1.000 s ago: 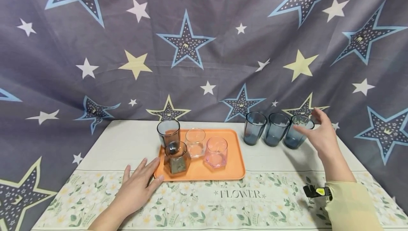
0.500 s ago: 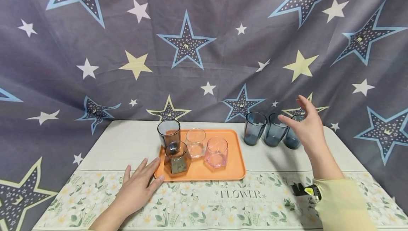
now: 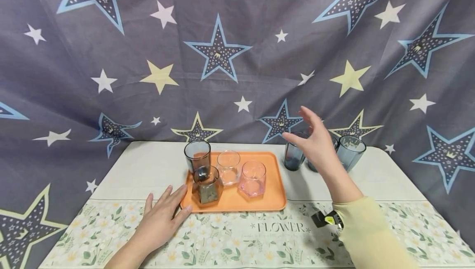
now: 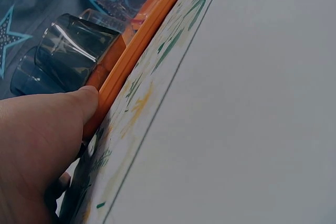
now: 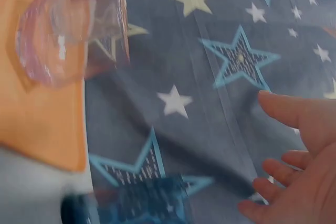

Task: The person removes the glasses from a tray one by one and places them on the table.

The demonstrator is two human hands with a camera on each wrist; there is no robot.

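Orange tray [image 3: 273,190] is carrying glasses [image 3: 252,183] just right of the left hand [image 3: 162,220], whose loose fingers are touching its edge; right hand [image 3: 316,145] is hovering empty, thumb and fingers parted, near three blue glasses [image 3: 293,158].

A purplish-grey fabric curtain [image 3: 256,83], printed with blue-edged, yellow and white stars [image 3: 218,50], hangs creased before me, right behind a round-cornered, off-white worktop [image 3: 156,166]. Along the worktop's near side I see a pale floral printed band [image 3: 222,238] with green leaves [image 3: 233,254], lettered "FLOWER"; the light falls softly.
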